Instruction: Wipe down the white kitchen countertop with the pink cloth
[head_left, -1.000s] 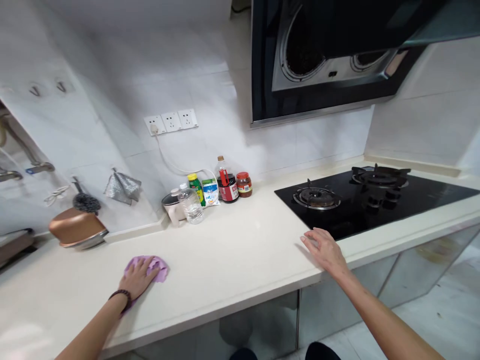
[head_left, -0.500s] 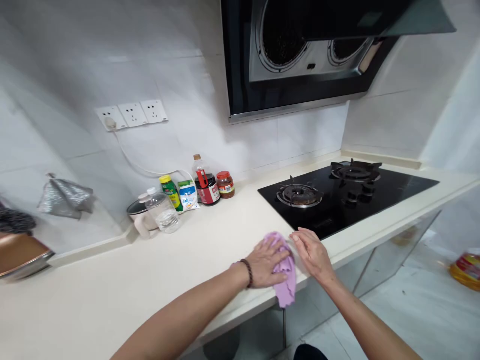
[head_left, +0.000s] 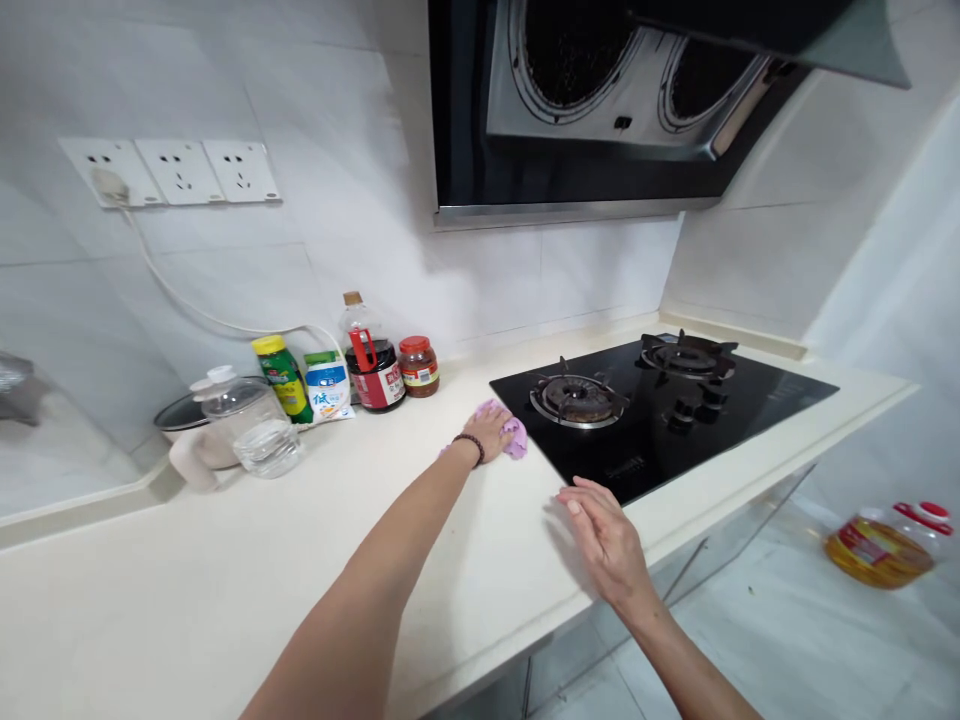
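My left hand [head_left: 489,434] presses a pink-purple cloth [head_left: 516,441] onto the pale countertop [head_left: 472,530], just left of the black gas hob [head_left: 637,450]. Part of the cloth is hidden under the palm. A dark beaded bracelet circles that wrist. My right hand [head_left: 609,540] is over the counter by the hob's near left corner, holding nothing, its fingers extended and close together. The left burner [head_left: 579,400] is the one closer to the cloth.
Along the wall stand a red-lidded jar [head_left: 418,367], a dark sauce jar [head_left: 378,380], a white packet [head_left: 328,385], a green bottle [head_left: 283,380] and an electric pot [head_left: 202,440] with a cord. A range hood [head_left: 577,170] overhangs the hob. An oil bottle [head_left: 881,548] stands on the floor.
My left hand and the cloth have slid from the counter's front edge back toward the wall, beside the hob. My right hand stays near the hob corner. The view has shifted right.
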